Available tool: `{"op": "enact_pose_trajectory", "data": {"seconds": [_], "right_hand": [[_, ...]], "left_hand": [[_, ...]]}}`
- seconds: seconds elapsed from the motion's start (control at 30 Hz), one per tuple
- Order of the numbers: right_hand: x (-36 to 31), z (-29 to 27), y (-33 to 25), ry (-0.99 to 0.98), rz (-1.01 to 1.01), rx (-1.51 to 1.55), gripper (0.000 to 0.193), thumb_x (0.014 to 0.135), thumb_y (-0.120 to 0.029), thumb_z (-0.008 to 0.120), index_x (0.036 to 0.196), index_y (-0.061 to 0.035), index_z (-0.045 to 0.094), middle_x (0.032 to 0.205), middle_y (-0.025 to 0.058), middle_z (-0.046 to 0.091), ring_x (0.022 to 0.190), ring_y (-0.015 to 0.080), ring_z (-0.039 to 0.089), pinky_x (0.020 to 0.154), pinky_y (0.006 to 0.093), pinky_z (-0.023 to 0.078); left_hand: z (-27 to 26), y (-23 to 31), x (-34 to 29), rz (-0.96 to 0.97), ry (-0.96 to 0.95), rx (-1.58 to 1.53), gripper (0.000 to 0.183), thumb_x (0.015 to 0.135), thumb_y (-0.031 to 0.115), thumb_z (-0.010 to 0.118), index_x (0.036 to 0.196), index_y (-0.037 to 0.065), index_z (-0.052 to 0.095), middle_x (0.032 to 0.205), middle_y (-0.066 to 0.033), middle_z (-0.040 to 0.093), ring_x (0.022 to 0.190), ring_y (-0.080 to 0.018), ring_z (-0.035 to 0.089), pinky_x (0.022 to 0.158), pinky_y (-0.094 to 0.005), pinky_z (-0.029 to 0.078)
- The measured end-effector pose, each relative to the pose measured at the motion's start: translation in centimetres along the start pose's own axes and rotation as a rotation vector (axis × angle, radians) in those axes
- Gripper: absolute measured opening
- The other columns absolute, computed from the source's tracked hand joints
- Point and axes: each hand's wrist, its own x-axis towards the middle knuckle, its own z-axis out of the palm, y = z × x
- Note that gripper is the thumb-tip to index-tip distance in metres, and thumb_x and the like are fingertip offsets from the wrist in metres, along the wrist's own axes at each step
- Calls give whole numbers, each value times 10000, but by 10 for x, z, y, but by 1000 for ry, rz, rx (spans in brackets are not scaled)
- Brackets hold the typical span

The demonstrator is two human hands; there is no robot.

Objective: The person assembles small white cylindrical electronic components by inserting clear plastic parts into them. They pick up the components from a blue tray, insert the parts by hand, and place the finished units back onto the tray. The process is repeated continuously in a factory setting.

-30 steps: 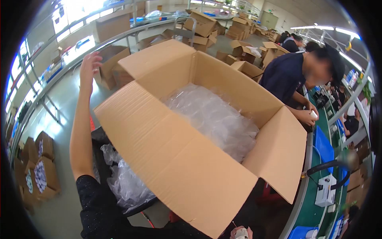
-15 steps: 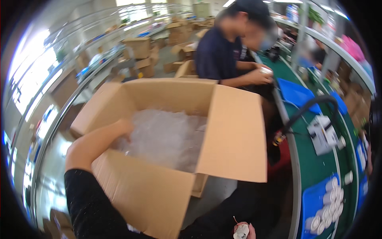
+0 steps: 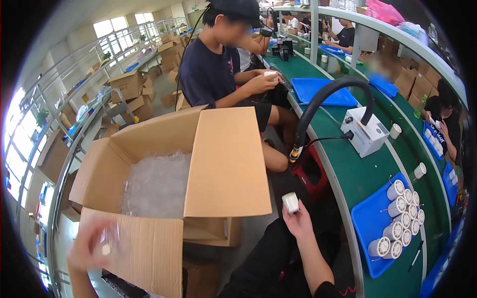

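My left hand (image 3: pixel 87 246), smeared by motion, is over the near flap of a large open cardboard box (image 3: pixel 228 164). Its fingers close around a small piece of clear plastic (image 3: pixel 115 233), whose exact shape is blurred. Inside the box lies a heap of clear plastic pieces (image 3: pixel 156 186). Right of the box, my right hand (image 3: pixel 299 223) grips a small white cylindrical part (image 3: pixel 290 202) between thumb and fingers, above my dark-clothed lap.
A blue tray (image 3: pixel 360 218) holding several white cylindrical parts (image 3: pixel 396 231) lies on the green conveyor bench (image 3: pixel 343 149) at right. Beyond it stand a white device (image 3: pixel 365 131) with a black hose (image 3: pixel 318 99). A seated co-worker (image 3: pixel 206 74) handles a white part. A red stool (image 3: pixel 313 174) is beneath.
My left hand has come out of the box, bringing clear plastic over the near flap. My right hand has risen into fuller view with the white cylindrical part. The view has turned rightward.
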Motion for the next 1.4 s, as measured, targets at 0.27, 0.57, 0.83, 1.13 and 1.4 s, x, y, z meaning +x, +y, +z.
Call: {"op": "enact_pose_trajectory", "data": {"seconds": [0.27,0.57,0.83,1.13,1.4], "right_hand": [[154,33,14,64,117,42,420,986,-411,518,1200,-50,536,1012,128,602,785,215,588,630,285,502],[62,37,-43,-224,-231,-849,435,961,-218,546,1386,-139,497,1046,-17,616,822,70,551,629,228,411],[-123,-30,-34,-177,-174,-769,459,952,-126,553,1394,-36,469,1126,56,595,956,121,584,788,243,467],[-177,-53,-22,-79,-218,-1190,466,912,-102,657,1342,-18,499,1105,53,635,983,110,591,870,255,470],[-177,18,-29,-107,-575,-1634,361,860,-63,674,1213,-14,615,988,44,649,903,107,602,804,262,487]], "left_hand": [[192,-4,-121,-381,-386,-1449,500,891,281,662,1285,3,533,1152,-150,615,1038,-308,608,862,-386,511],[382,-135,93,-691,-408,-1761,586,973,522,480,1199,-12,566,1122,-197,633,989,-302,636,840,-367,533],[480,-139,378,-327,0,-1731,330,884,313,688,1102,73,626,1040,-81,655,977,-252,644,899,-375,538],[501,-102,401,-437,-297,-1511,566,851,667,591,971,121,508,821,-44,556,627,-140,546,519,-223,439],[451,-109,255,-23,-377,-1291,421,942,373,626,1220,111,446,1123,-107,548,753,-164,577,660,-280,465]]}}
